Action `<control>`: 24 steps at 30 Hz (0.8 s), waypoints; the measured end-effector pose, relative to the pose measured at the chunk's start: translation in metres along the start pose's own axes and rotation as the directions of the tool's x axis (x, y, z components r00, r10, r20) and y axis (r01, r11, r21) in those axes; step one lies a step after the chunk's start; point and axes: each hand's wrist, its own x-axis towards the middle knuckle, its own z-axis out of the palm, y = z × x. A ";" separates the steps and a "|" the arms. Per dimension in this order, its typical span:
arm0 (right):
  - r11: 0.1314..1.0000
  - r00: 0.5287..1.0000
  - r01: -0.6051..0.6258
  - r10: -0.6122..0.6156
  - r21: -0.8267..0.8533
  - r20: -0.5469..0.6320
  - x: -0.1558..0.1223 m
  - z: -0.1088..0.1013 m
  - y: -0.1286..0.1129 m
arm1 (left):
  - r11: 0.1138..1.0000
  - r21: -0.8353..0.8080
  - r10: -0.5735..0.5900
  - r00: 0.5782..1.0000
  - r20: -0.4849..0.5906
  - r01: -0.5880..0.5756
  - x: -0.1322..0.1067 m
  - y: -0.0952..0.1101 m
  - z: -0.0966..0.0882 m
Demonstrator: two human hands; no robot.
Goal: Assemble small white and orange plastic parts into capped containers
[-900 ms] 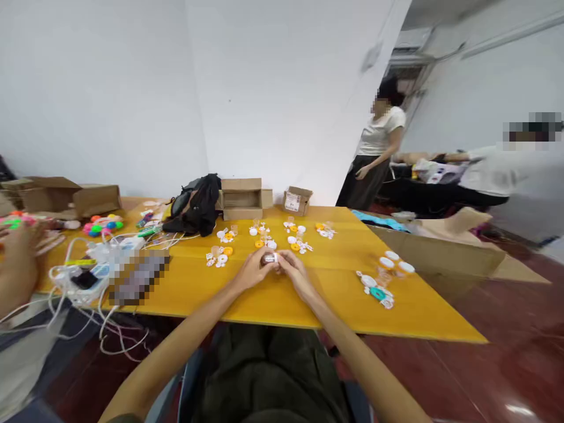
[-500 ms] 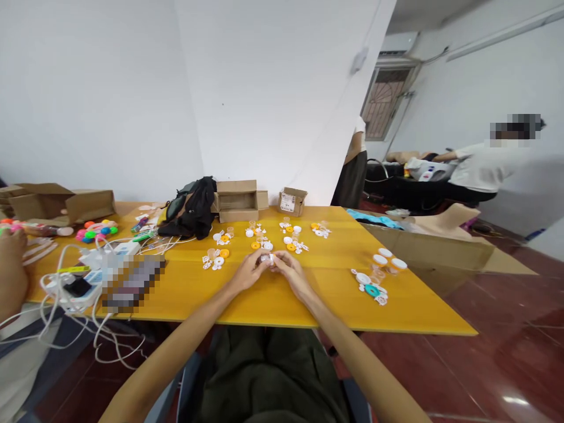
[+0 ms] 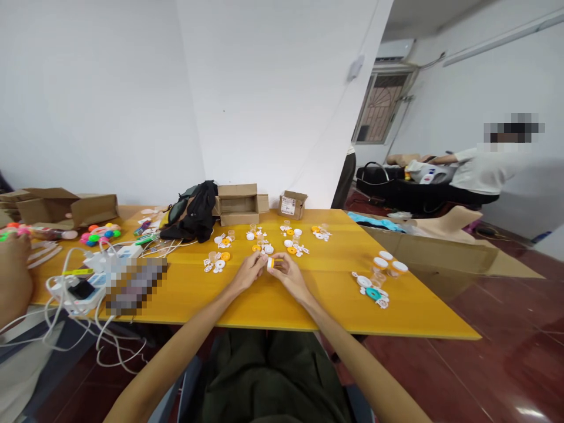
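Above the near middle of the table, a small jar with a white and orange lid (image 3: 270, 264) is between my two hands. My left hand (image 3: 251, 272) pinches it from the left, its fingers hiding most of the body. From the other side my right hand (image 3: 291, 277) has thumb and fingers curled on the lid. Just beyond lie groups of white and orange discs (image 3: 292, 250), clear cups (image 3: 260, 240) and white cut-out pieces (image 3: 208, 265). To the right stand several lidded jars (image 3: 399, 268) beside a teal ring (image 3: 373, 293) and a white disc (image 3: 363, 281).
A power strip (image 3: 83, 294) with tangled white cables and a blurred dark object (image 3: 136, 286) lie left. At the back are a black bag (image 3: 198, 211) and open cardboard boxes (image 3: 238, 217). Another person's hand (image 3: 15, 270) is at far left; a person in white (image 3: 480, 170) sits far right.
The jar has turned between my hands, so its white and orange lid faces right. My right hand's fingers have opened wider around it. The view has shifted slightly.
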 end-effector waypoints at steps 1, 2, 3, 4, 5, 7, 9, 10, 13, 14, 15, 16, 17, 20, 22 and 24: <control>1.000 1.000 -0.003 0.003 0.001 -0.002 0.000 0.000 0.000 | 1.000 0.011 -0.006 1.000 -0.010 0.006 0.000 0.001 0.000; 1.000 1.000 -0.006 0.006 0.005 -0.002 0.000 0.000 0.000 | 1.000 0.014 -0.008 1.000 -0.020 0.008 -0.001 0.002 0.000; 1.000 1.000 -0.009 0.009 0.010 -0.001 0.000 0.000 0.000 | 1.000 0.008 -0.006 1.000 -0.025 0.007 -0.001 0.003 0.000; 1.000 1.000 -0.013 0.013 0.017 0.000 0.000 -0.001 0.000 | 1.000 -0.007 -0.002 1.000 -0.025 0.001 -0.001 0.004 0.000; 1.000 1.000 -0.015 0.015 0.025 -0.001 0.000 -0.001 0.000 | 0.999 -0.032 0.004 1.000 -0.020 -0.004 -0.002 0.004 0.000; 0.999 1.000 -0.017 0.017 0.040 -0.011 0.001 -0.002 0.001 | 0.996 -0.088 0.012 1.000 -0.005 -0.012 -0.002 0.005 0.000; 0.999 0.999 -0.018 0.019 0.049 -0.033 0.002 -0.002 0.002 | 0.994 -0.113 0.013 1.000 0.002 -0.012 -0.002 0.004 -0.001; 0.999 0.999 -0.018 0.020 0.050 -0.042 0.002 -0.002 0.002 | 0.994 -0.106 0.012 1.000 -0.002 -0.012 -0.001 0.003 -0.001; 0.999 0.999 -0.020 0.022 0.043 -0.046 0.003 -0.002 0.004 | 0.999 -0.043 0.007 0.999 -0.038 -0.008 0.000 0.000 -0.001; 0.999 0.999 -0.020 0.022 0.040 -0.044 0.003 -0.002 0.004 | 1.000 -0.022 0.005 0.999 -0.054 -0.007 0.001 -0.001 -0.001; 0.999 0.999 -0.021 0.023 0.037 -0.043 0.003 -0.002 0.004 | 1.000 -0.004 0.007 0.998 -0.065 -0.007 0.001 -0.002 -0.001; 0.999 0.999 -0.023 0.025 0.034 -0.045 0.003 -0.002 0.003 | 1.000 0.011 0.012 0.997 -0.074 -0.012 0.001 -0.002 -0.001; 0.999 0.998 -0.025 0.027 0.030 -0.049 0.003 -0.002 0.003 | 1.000 0.022 0.022 0.997 -0.077 -0.020 0.002 -0.003 -0.002; 1.000 0.998 -0.026 0.027 0.012 -0.057 0.002 -0.003 0.001 | 0.997 0.021 0.073 0.996 -0.052 -0.072 0.002 -0.004 -0.002; 1.000 0.998 -0.025 0.025 -0.001 -0.060 0.002 -0.004 0.000 | 0.993 0.000 0.115 0.993 -0.026 -0.115 0.002 -0.005 -0.002; 1.000 0.997 -0.027 0.026 -0.003 -0.070 0.001 -0.005 -0.001 | 0.989 -0.013 0.148 0.989 -0.007 -0.148 0.001 -0.005 -0.002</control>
